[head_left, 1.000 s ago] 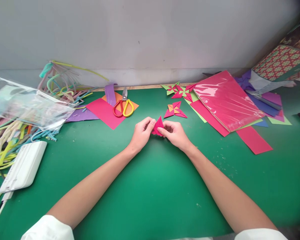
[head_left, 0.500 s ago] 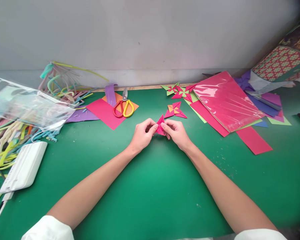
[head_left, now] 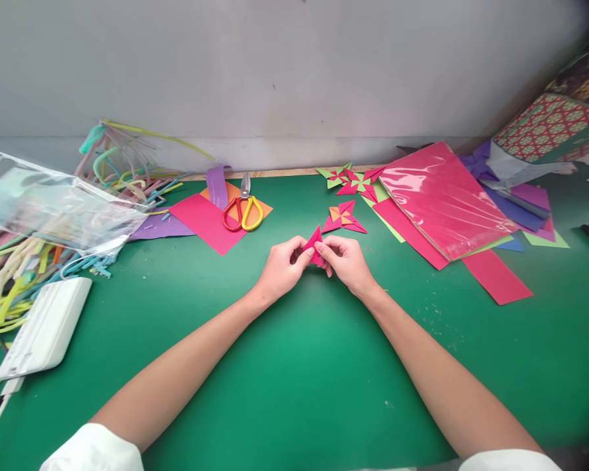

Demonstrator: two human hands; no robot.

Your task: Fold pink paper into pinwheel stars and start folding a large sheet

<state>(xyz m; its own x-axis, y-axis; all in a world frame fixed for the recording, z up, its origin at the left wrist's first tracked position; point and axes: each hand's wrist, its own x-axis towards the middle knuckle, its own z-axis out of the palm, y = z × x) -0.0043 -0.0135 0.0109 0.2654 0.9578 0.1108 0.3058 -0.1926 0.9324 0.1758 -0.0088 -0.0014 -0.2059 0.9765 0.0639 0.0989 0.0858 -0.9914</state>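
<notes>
Between my two hands is a small folded piece of pink paper [head_left: 316, 241], with one pointed tip facing up. My left hand [head_left: 285, 263] pinches its left side between thumb and fingers. On the other side, my right hand [head_left: 347, 261] grips it with the thumb on its front face; the fingers behind are partly hidden. Much of the paper is covered by my fingertips. Just beyond my right hand lies a folded pink paper star with an orange centre [head_left: 342, 216]. Farther back are pink-and-green paper stars [head_left: 360, 184].
Scissors with red and yellow handles [head_left: 243, 210] rest on pink and orange sheets [head_left: 211, 226]. At right lies a plastic-wrapped pink paper pack [head_left: 449, 203] over loose coloured sheets. Pipe cleaners [head_left: 24, 281], a clear bag [head_left: 63, 203] and a white device [head_left: 46, 327] crowd the left.
My left thumb has slid slightly right and closer to my right thumb over the pink paper. Both hands otherwise stay in nearly the same place.
</notes>
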